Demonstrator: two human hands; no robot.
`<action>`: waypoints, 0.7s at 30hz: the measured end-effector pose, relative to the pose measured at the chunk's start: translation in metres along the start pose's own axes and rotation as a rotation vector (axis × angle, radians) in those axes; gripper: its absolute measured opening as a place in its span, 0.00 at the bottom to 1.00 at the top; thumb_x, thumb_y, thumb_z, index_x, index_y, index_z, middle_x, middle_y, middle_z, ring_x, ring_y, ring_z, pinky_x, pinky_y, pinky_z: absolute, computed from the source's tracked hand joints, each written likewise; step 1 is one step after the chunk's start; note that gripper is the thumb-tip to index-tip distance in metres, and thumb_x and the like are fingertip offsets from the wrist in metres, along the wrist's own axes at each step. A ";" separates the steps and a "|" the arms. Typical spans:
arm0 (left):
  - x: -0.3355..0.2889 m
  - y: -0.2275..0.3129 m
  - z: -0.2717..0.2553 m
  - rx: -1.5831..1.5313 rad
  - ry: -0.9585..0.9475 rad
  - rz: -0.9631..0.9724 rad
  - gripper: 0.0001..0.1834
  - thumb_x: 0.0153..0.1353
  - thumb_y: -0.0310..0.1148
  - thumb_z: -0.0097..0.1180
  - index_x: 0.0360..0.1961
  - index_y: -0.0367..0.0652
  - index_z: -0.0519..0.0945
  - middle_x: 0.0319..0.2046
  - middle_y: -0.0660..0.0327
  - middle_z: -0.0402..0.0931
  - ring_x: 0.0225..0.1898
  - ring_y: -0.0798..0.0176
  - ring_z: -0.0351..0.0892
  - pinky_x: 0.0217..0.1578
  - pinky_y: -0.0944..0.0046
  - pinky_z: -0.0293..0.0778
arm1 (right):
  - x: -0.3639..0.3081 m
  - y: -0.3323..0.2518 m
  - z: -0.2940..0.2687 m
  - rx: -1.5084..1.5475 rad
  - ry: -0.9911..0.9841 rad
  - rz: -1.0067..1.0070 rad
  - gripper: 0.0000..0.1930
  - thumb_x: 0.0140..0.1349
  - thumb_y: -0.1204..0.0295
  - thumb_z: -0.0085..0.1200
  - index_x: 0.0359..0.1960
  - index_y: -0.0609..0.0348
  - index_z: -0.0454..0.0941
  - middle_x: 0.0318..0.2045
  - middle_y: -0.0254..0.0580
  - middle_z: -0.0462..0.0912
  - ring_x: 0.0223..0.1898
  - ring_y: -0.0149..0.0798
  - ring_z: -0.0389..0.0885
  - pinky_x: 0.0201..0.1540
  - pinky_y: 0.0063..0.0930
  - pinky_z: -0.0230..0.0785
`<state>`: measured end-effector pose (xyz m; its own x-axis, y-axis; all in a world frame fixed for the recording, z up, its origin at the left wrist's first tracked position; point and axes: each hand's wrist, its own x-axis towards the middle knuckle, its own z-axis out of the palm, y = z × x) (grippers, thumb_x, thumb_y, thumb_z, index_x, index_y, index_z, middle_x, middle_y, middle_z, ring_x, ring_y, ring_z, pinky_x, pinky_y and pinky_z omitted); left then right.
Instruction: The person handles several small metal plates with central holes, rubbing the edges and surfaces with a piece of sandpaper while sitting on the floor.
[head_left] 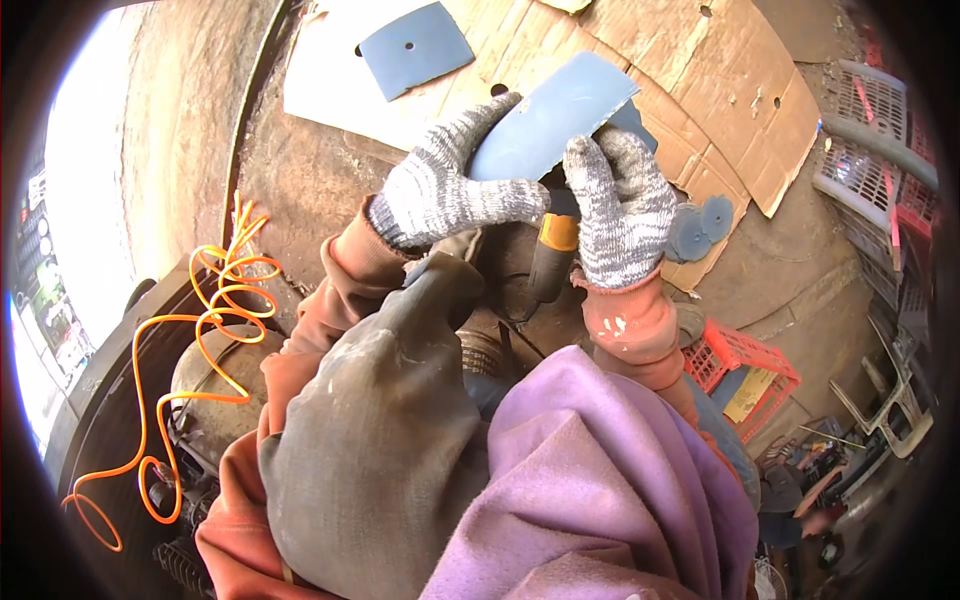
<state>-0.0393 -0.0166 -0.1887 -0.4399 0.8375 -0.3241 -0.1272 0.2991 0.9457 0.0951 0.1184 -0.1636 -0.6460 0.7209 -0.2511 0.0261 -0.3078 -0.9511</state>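
A curved blue-grey sheet (560,112) is held up in front of me between both gloved hands. My left hand (450,182), in a grey-and-white knit glove, grips its left side, fingers behind and thumb stretched along the lower edge. My right hand (625,208), gloved alike, is closed at its right corner with the fingers bent. Just behind that corner another blue-grey piece (630,120) shows in part. Below the sheet, between my hands, is a power tool (552,258) with a yellow band and dark body; its upper end is partly hidden.
A flat blue-grey sheet with a hole (425,48) lies on flattened cardboard (720,70). Small blue-grey discs (700,230) lie at the cardboard's edge. A red crate (745,365) stands at right, with grey crates (860,150) beyond. An orange coiled hose (150,320) hangs at left.
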 end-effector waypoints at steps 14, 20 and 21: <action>-0.006 0.014 0.009 0.232 0.275 0.298 0.40 0.61 0.42 0.67 0.67 0.29 0.65 0.55 0.44 0.76 0.57 0.49 0.77 0.58 0.53 0.71 | 0.007 0.011 0.011 -0.034 -0.025 0.012 0.18 0.65 0.76 0.64 0.54 0.70 0.77 0.47 0.47 0.84 0.48 0.34 0.83 0.53 0.27 0.77; -0.006 0.022 0.001 0.189 0.047 0.271 0.26 0.65 0.38 0.61 0.60 0.33 0.75 0.52 0.51 0.80 0.53 0.56 0.78 0.56 0.56 0.72 | 0.011 0.020 0.016 -0.109 -0.036 -0.056 0.21 0.61 0.74 0.69 0.53 0.69 0.77 0.46 0.47 0.84 0.45 0.34 0.84 0.46 0.28 0.80; -0.010 0.026 0.003 -0.264 0.013 0.091 0.24 0.66 0.36 0.59 0.60 0.34 0.76 0.52 0.53 0.80 0.53 0.59 0.78 0.56 0.58 0.72 | 0.010 0.022 0.016 -0.108 -0.038 -0.055 0.21 0.61 0.74 0.69 0.53 0.69 0.77 0.46 0.47 0.84 0.45 0.34 0.84 0.46 0.28 0.80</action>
<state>-0.0353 -0.0154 -0.1616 -0.4710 0.8492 -0.2389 -0.3129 0.0924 0.9453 0.0769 0.1086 -0.1837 -0.6767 0.7104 -0.1934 0.0711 -0.1983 -0.9776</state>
